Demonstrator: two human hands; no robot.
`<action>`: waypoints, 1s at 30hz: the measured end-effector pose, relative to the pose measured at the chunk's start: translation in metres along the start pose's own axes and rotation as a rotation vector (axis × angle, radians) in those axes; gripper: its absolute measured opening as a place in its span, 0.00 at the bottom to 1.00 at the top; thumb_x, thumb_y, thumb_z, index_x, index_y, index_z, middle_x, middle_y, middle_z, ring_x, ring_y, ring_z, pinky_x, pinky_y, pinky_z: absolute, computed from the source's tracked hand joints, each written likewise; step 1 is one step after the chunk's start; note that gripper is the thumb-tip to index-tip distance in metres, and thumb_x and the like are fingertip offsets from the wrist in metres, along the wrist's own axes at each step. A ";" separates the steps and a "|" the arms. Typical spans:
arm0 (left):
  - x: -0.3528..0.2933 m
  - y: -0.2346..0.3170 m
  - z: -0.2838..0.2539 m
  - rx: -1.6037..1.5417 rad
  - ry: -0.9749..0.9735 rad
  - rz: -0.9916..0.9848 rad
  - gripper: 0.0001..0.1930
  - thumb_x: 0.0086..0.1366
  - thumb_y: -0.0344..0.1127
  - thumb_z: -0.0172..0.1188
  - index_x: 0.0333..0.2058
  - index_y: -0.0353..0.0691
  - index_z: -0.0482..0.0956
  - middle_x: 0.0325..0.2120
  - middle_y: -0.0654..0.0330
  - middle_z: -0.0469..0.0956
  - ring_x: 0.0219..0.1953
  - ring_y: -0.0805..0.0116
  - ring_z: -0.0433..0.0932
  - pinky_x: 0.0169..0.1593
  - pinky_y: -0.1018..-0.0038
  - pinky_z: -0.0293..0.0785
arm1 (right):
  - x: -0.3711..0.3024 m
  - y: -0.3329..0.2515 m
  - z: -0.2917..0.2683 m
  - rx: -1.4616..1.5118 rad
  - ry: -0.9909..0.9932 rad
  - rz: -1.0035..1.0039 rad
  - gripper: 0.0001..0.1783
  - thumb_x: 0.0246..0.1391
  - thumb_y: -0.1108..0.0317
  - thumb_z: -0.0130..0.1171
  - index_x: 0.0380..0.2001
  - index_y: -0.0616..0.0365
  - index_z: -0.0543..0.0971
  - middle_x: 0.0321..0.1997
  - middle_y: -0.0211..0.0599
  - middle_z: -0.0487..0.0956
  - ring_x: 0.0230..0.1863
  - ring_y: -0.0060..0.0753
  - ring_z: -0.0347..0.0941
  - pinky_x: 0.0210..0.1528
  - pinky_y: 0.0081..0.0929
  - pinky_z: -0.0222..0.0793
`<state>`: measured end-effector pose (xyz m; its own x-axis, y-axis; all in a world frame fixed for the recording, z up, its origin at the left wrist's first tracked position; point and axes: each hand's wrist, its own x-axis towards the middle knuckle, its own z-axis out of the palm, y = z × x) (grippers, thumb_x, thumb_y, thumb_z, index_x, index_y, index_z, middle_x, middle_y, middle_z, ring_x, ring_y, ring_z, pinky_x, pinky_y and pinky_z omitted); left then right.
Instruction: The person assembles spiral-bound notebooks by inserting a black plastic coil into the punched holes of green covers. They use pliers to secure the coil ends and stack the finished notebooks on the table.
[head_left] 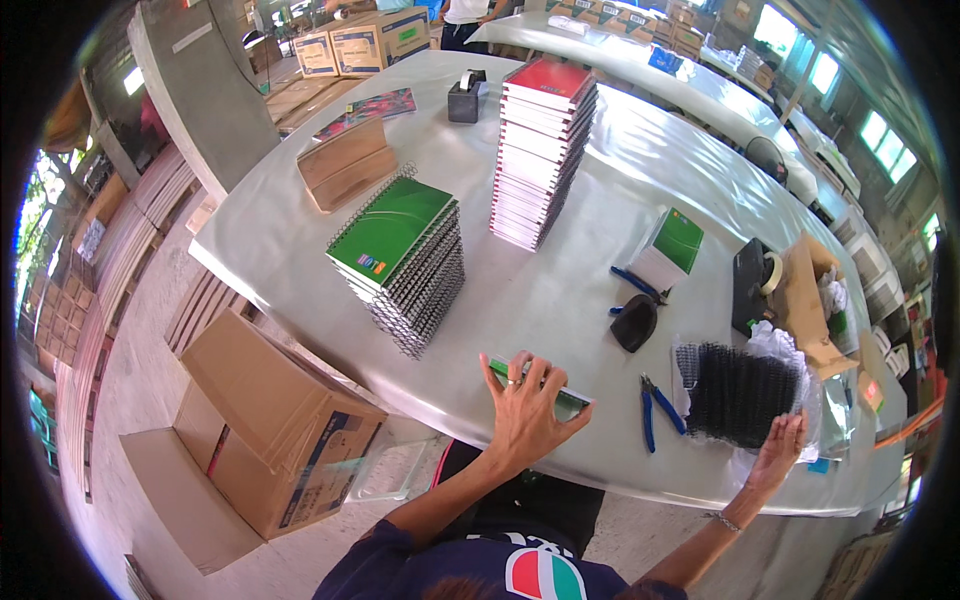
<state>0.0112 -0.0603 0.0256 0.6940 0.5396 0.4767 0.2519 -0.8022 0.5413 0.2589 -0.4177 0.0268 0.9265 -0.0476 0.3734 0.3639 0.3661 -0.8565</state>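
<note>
From where I stand, the left hand (528,405) is spread wide over a green notebook (573,402) and grips it near the close edge of the surface (540,310). The notebook's long side slants toward the black coils (745,395), which lie to its right, beyond the blue pliers (649,425). The right hand (780,450) is nearer, fingers bent at their near right corner; whether it holds one, I cannot tell.

Left of centre, spiral notebooks (398,240) have green covers with lighter curving lines; upper centre, a stack (537,155) is topped red. Lower right, black coils (745,395) and blue-handled pliers (649,425). Lower left, brown box (300,450). Silvery-grey tabletop (560,290).
</note>
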 end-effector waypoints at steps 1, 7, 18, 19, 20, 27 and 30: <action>0.000 0.000 -0.001 0.002 -0.004 -0.001 0.23 0.49 0.53 0.73 0.33 0.42 0.77 0.40 0.57 0.70 0.55 0.51 0.64 0.62 0.27 0.40 | -0.005 -0.003 0.020 0.122 -0.036 0.035 0.21 0.66 0.63 0.56 0.57 0.63 0.73 0.45 0.35 0.78 0.42 0.29 0.76 0.52 0.29 0.75; 0.002 -0.003 -0.003 -0.044 -0.054 0.017 0.17 0.50 0.53 0.73 0.32 0.50 0.83 0.37 0.65 0.71 0.54 0.57 0.65 0.62 0.31 0.42 | -0.058 -0.012 0.155 -0.057 -0.491 0.225 0.20 0.66 0.60 0.56 0.55 0.60 0.72 0.39 0.33 0.76 0.39 0.24 0.74 0.48 0.24 0.72; 0.003 -0.015 -0.001 -0.110 -0.095 0.059 0.12 0.56 0.54 0.68 0.36 0.60 0.84 0.36 0.70 0.71 0.54 0.62 0.66 0.63 0.31 0.36 | -0.119 0.004 0.232 -0.634 -1.014 0.121 0.07 0.57 0.76 0.59 0.40 0.65 0.78 0.37 0.43 0.81 0.38 0.36 0.78 0.43 0.27 0.71; 0.003 -0.015 -0.002 -0.112 -0.092 0.060 0.12 0.56 0.54 0.68 0.36 0.60 0.84 0.36 0.70 0.71 0.54 0.61 0.66 0.63 0.32 0.36 | -0.119 0.004 0.233 -0.648 -1.017 0.090 0.08 0.56 0.76 0.59 0.40 0.64 0.78 0.38 0.43 0.81 0.37 0.39 0.78 0.43 0.30 0.71; 0.003 -0.015 -0.002 -0.117 -0.091 0.063 0.12 0.56 0.54 0.68 0.36 0.61 0.84 0.36 0.70 0.71 0.54 0.61 0.66 0.63 0.32 0.36 | -0.118 0.003 0.233 -0.663 -1.019 0.059 0.09 0.55 0.75 0.60 0.40 0.63 0.78 0.38 0.44 0.80 0.37 0.42 0.77 0.43 0.32 0.70; 0.006 -0.016 -0.003 -0.133 -0.100 0.071 0.12 0.55 0.53 0.69 0.36 0.61 0.84 0.36 0.70 0.70 0.54 0.62 0.66 0.64 0.32 0.35 | -0.120 -0.001 0.238 -0.595 -0.962 0.072 0.09 0.55 0.78 0.58 0.40 0.63 0.80 0.37 0.44 0.81 0.39 0.44 0.77 0.45 0.32 0.69; 0.007 -0.016 -0.003 -0.140 -0.097 0.077 0.12 0.55 0.53 0.69 0.36 0.61 0.84 0.36 0.70 0.70 0.54 0.62 0.66 0.65 0.33 0.35 | -0.120 0.002 0.234 -0.581 -0.969 0.050 0.08 0.56 0.78 0.57 0.40 0.64 0.80 0.36 0.44 0.80 0.39 0.42 0.77 0.44 0.31 0.69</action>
<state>0.0099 -0.0427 0.0223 0.7708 0.4458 0.4552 0.1044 -0.7931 0.6000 0.1259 -0.1935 0.0639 0.5686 0.7878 0.2368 0.5522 -0.1522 -0.8197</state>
